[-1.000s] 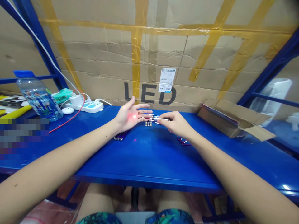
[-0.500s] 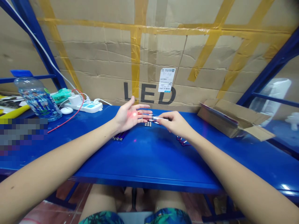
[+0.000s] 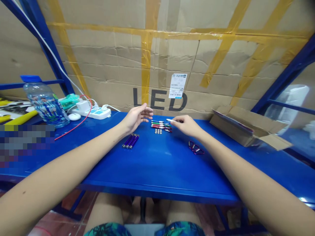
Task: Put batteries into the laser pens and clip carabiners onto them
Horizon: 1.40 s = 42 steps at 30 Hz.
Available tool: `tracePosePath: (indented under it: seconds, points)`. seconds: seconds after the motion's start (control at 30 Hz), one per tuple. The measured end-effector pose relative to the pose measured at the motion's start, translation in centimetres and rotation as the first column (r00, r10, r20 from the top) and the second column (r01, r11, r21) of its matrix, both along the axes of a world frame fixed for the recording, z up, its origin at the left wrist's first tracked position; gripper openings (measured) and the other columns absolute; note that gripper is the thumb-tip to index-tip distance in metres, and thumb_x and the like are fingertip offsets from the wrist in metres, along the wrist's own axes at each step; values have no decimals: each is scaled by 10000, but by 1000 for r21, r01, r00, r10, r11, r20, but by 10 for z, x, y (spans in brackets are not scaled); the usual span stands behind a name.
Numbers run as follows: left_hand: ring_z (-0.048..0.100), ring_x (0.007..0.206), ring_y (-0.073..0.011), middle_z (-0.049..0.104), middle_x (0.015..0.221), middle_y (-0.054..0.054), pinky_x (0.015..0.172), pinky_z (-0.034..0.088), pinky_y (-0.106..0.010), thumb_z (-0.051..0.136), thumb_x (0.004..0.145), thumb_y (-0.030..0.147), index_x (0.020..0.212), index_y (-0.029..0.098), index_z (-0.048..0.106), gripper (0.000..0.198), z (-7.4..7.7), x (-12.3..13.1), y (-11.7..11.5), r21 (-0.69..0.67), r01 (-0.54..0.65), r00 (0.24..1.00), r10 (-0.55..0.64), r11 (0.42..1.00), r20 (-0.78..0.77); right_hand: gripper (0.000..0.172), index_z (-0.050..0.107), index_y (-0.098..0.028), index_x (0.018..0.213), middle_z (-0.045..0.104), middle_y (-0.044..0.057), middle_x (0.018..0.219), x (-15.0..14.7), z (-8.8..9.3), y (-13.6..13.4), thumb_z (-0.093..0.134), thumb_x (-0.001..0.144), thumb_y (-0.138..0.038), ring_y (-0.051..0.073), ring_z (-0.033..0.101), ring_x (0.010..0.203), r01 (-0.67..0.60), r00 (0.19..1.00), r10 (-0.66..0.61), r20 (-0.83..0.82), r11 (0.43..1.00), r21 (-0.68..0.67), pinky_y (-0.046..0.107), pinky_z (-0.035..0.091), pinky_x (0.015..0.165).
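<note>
My right hand [image 3: 184,124] is closed on a slim silver laser pointer [image 3: 170,120]; its tip sticks out to the left, and the rest is hidden by my fingers. My left hand [image 3: 137,119] is held up over the table with its fingers loosely curled and apart, holding nothing. Between the hands lies a row of blue, green and red pen-shaped laser pointers [image 3: 157,125] with clips at their right ends. Just in front of them several small round silver button cells [image 3: 158,131] are set in rows. Purple tubes [image 3: 131,141] lie below my left hand, and purple carabiners [image 3: 196,148] near my right forearm.
The blue table [image 3: 157,170] backs onto a large taped carton [image 3: 110,68] marked LED. An open cardboard box [image 3: 233,131] stands on the right. At left are a water bottle [image 3: 46,105], a white power strip [image 3: 99,113] and a red cable [image 3: 83,122].
The red light spot on my left palm is gone. My left hand has turned from an open, flat palm to loosely curled fingers. Both hands have drawn apart, uncovering the row of pointers.
</note>
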<state>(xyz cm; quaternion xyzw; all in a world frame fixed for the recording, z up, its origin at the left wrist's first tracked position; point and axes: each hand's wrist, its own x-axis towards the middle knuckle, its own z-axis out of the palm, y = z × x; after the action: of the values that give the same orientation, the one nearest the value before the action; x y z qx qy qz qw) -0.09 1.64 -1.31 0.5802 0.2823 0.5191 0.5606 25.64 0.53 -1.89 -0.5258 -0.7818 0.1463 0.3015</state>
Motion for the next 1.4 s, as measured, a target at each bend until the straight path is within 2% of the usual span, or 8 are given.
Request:
tracePosePath:
  seconds: [0.2, 0.27, 0.37, 0.43, 0.57, 0.73, 1.0, 1.4]
  points:
    - [635, 741, -154, 691, 806, -73, 682, 474, -295, 621, 850, 352, 828, 138, 682, 224, -7, -19, 21, -59, -83, 997, 83, 995, -10, 348, 767, -109, 855, 707, 103, 780, -14, -2, 70, 622, 865, -425, 198, 587, 717, 98, 990, -90, 110, 993, -68, 314, 401, 661]
    - [631, 720, -140, 685, 797, -71, 659, 469, -278, 638, 826, 312, 817, 129, 682, 188, -8, -23, 24, -64, -108, 994, 107, 992, -23, 279, 767, -98, 878, 725, 121, 825, -25, -3, 88, 658, 846, -353, 193, 599, 724, 93, 990, -84, 112, 992, -81, 307, 415, 667]
    - [627, 697, -133, 679, 790, -70, 627, 458, -266, 657, 782, 266, 806, 116, 686, 155, -10, -28, 28, -80, -143, 990, 142, 986, -18, 252, 774, -100, 853, 728, 110, 791, -41, -6, 104, 664, 836, -325, 181, 594, 697, 6, 984, 14, 179, 994, -110, 299, 421, 658]
    - [625, 691, -136, 678, 788, -69, 615, 452, -267, 671, 756, 253, 809, 110, 690, 153, -10, -30, 30, -90, -148, 989, 148, 985, -8, 247, 779, -107, 828, 729, 95, 766, -49, -7, 107, 664, 833, -325, 170, 578, 662, -35, 978, 64, 201, 989, -144, 297, 421, 641]
    - [629, 695, -144, 673, 788, -71, 603, 455, -263, 681, 731, 242, 821, 107, 696, 163, -11, -33, 32, -90, -121, 992, 123, 989, 17, 246, 794, -114, 868, 767, 103, 869, -57, -9, 106, 653, 853, -315, 176, 607, 699, -65, 985, 93, 146, 980, -188, 295, 444, 663]
    - [632, 669, -146, 668, 778, -68, 581, 461, -258, 669, 703, 198, 831, 98, 693, 164, -11, -31, 31, -95, -135, 991, 134, 986, -14, 197, 801, -122, 954, 785, 90, 966, -56, -11, 105, 648, 845, -180, 178, 665, 807, -72, 989, 91, 116, 984, -163, 249, 484, 736]
    - [635, 651, -144, 665, 759, -61, 567, 466, -254, 650, 709, 171, 829, 97, 694, 147, -7, -30, 28, -80, -155, 988, 153, 985, -22, 207, 805, -110, 930, 776, 78, 878, -45, -8, 106, 654, 796, -155, 163, 657, 756, -15, 990, 43, 137, 980, -198, 235, 489, 699]
    - [633, 636, -140, 661, 759, -52, 565, 470, -256, 662, 694, 180, 843, 92, 689, 175, -10, -31, 29, -116, -136, 991, 134, 984, -19, 219, 806, -125, 881, 755, 57, 822, -42, -6, 108, 644, 741, -168, 156, 625, 723, -58, 987, 90, 130, 972, -229, 244, 479, 667]
